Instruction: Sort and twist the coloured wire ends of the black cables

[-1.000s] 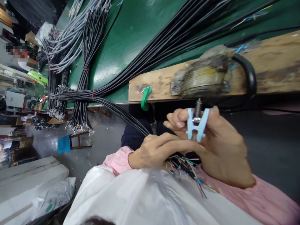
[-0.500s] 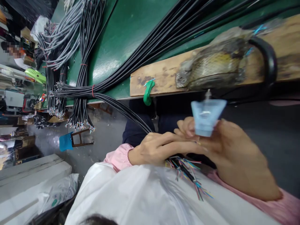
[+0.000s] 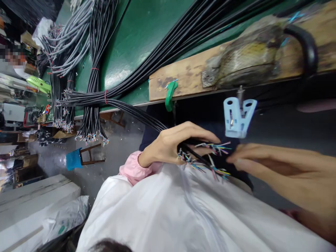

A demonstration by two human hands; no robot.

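My left hand (image 3: 174, 141) is curled round the ends of several black cables (image 3: 154, 122), whose thin coloured wires (image 3: 193, 161) fan out beside the fingers. To its right, my right hand (image 3: 286, 171) has its thumb and fingertips pressed together near the wire tips; anything between them is too small to make out. Above it, a light blue clip (image 3: 237, 122) hangs from a metal piece at a taped bundle (image 3: 246, 59) on a wooden board (image 3: 189, 78). Neither hand touches the clip.
A green table (image 3: 131, 42) carries more black cable bundles (image 3: 96, 59) and grey cables (image 3: 76, 38). A green hook (image 3: 171, 96) sits on the board's edge. On the floor stands a blue stool (image 3: 74, 159). A person (image 3: 17, 59) is at far left.
My right hand has moved right, apart from my left hand. My left hand has risen slightly, with the wire ends more exposed. The clip now hangs clear of my fingers.
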